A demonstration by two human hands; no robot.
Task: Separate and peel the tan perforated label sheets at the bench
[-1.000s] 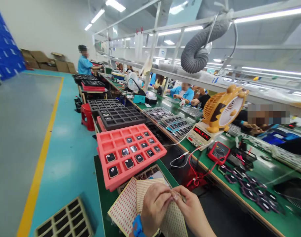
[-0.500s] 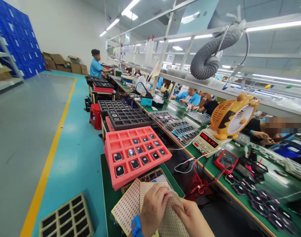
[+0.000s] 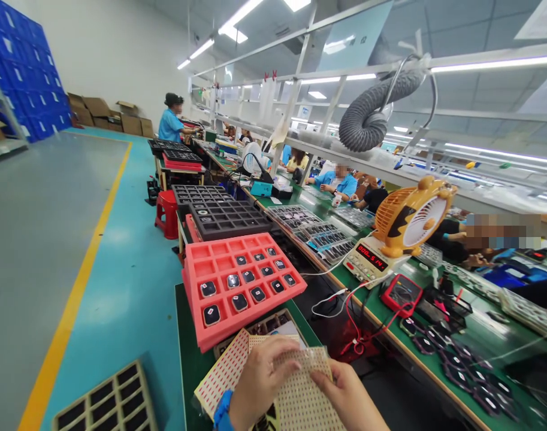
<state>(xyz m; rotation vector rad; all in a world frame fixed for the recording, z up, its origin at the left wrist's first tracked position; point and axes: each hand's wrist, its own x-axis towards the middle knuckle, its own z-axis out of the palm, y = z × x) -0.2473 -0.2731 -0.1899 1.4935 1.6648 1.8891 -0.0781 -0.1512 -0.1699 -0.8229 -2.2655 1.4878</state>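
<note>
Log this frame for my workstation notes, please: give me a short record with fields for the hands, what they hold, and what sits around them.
left hand: fingers on the top of a perforated sheet, blue wristband on the wrist
right hand: pinching the same sheet from its right side
under the sheet: red-dotted sheet
ahead of hands: pink tray with dark square parts in some cells
further ahead: black tray, mostly empty cells
right: orange desk fan, power supply with red digits, red meter
surface: green bench

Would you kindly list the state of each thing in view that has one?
Left hand: gripping the sticker sheet.
Right hand: pinching the sticker sheet.
Sticker sheet: held up, dotted.
Red tray: partly filled.
Black tray: mostly empty.
Power supply: display lit.
Fan: upright.
</note>
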